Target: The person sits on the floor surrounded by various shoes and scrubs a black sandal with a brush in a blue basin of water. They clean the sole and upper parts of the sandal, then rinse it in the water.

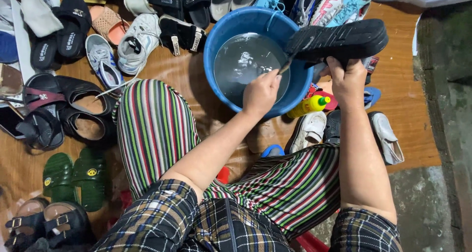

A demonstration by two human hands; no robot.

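Observation:
My right hand [348, 80] grips a black sandal [339, 39], sole up, held over the right rim of a blue basin [223, 28] of water. My left hand [261, 90] is closed on a thin brush handle [285, 66] whose tip touches the sandal's sole at its left end. The brush head is hidden against the sole. Both hands hover above the basin's near right side. My knees in striped trousers [155, 124] frame the basin.
A yellow bottle with a green cap [308, 106] lies just right of the basin, beside white shoes [309, 131]. Many sandals and sneakers [137, 40] cover the wooden floor left and behind. Green slippers [73, 176] lie near left. Concrete floor [447, 109] runs along the right.

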